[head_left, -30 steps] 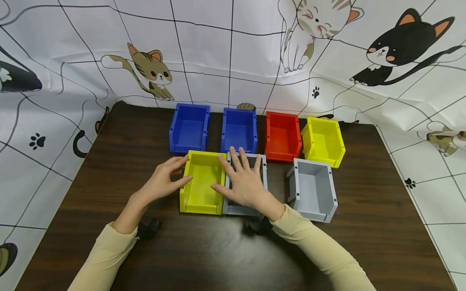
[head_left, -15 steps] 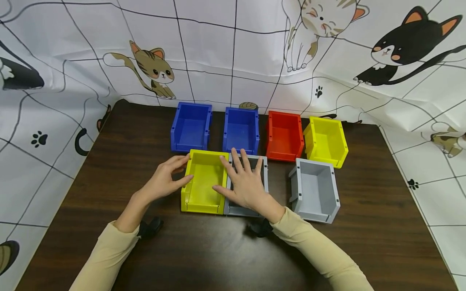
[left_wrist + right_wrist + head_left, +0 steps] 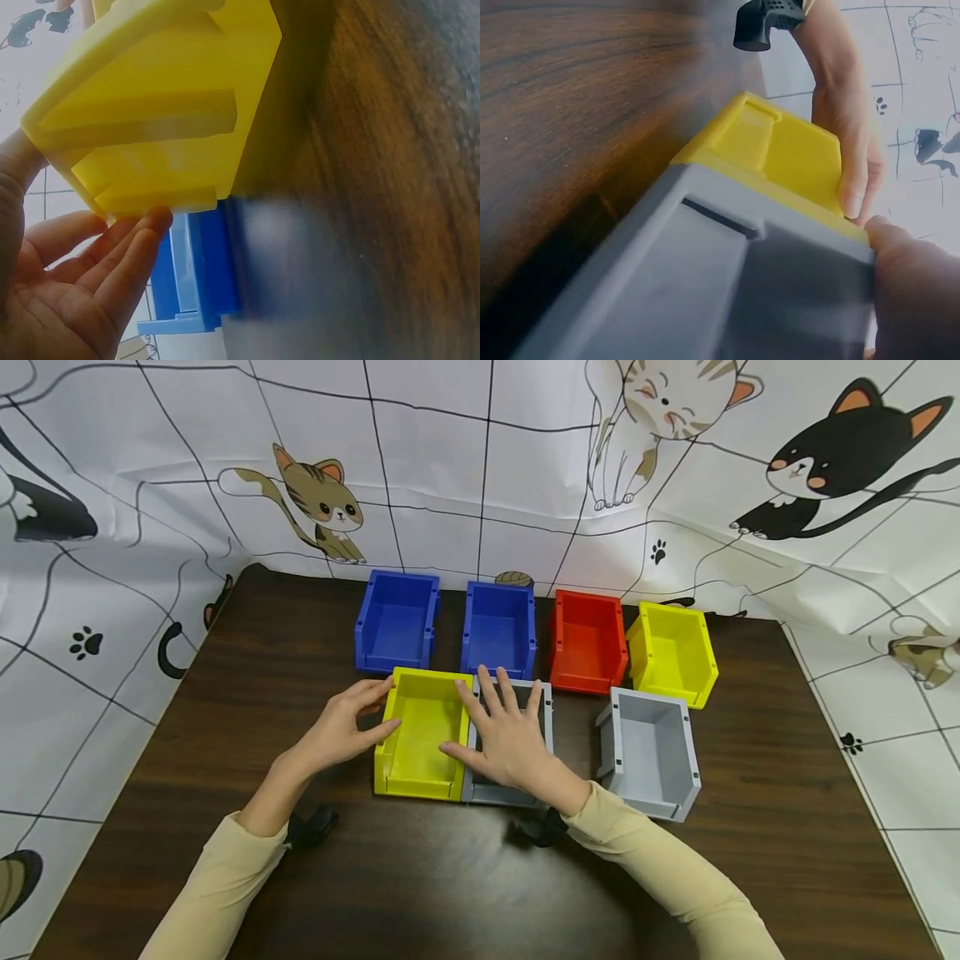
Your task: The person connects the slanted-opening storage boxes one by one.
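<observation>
A yellow storage bin (image 3: 423, 735) stands side by side with a grey bin (image 3: 507, 793), their walls touching. My left hand (image 3: 337, 727) holds the yellow bin at its left wall. In the left wrist view its fingertips (image 3: 154, 219) touch the bin's rear edge, and the thumb reaches past the rim. My right hand (image 3: 510, 739) lies spread over the grey bin, fingers straight and apart, with the thumb across the yellow bin. It hides much of the grey bin's inside.
Behind stand two blue bins (image 3: 395, 622), a red bin (image 3: 588, 643) and another yellow bin (image 3: 671, 652). A second grey bin (image 3: 651, 752) is to the right. All rest on a dark wooden table (image 3: 420, 885); a cat-patterned cloth (image 3: 427, 452) hangs behind.
The whole head view shifts slightly to the right. The hands and bins keep their places relative to one another.
</observation>
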`<state>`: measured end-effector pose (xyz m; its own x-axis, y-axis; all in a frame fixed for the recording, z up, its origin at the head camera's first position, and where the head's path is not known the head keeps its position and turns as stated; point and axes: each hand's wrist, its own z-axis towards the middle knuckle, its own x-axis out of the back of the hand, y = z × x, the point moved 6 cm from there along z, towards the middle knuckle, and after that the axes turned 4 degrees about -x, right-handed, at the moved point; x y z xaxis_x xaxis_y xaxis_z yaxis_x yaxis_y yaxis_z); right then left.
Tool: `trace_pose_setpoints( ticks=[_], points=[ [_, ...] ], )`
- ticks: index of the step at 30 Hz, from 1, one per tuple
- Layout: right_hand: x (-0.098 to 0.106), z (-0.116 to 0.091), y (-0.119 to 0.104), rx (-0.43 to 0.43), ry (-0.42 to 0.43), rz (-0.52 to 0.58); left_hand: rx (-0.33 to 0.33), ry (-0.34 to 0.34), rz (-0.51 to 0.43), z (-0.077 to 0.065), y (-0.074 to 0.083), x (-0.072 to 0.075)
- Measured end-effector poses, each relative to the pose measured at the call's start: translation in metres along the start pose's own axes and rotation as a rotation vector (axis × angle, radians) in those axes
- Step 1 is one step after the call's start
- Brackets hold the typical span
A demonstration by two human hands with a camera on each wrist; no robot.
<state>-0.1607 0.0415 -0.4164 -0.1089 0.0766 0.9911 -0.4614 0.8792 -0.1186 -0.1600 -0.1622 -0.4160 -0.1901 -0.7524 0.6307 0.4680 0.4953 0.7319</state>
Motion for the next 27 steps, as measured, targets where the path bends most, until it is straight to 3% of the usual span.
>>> trace_pose_setpoints(
  ticks=[6, 19, 27],
  points=[
    [0.011, 0.0, 0.013, -0.029, 0.016, 0.06, 0.009, -0.004, 0.014, -0.002, -0.001, -0.002],
    [0.05, -0.019, 0.058, -0.08, 0.377, 0.274, -0.023, 0.018, 0.008, -0.003, 0.001, -0.002],
    [0.06, -0.034, 0.09, -0.2, 0.458, 0.29, -0.013, 0.01, 0.009, -0.002, 0.002, -0.001]
  ],
)
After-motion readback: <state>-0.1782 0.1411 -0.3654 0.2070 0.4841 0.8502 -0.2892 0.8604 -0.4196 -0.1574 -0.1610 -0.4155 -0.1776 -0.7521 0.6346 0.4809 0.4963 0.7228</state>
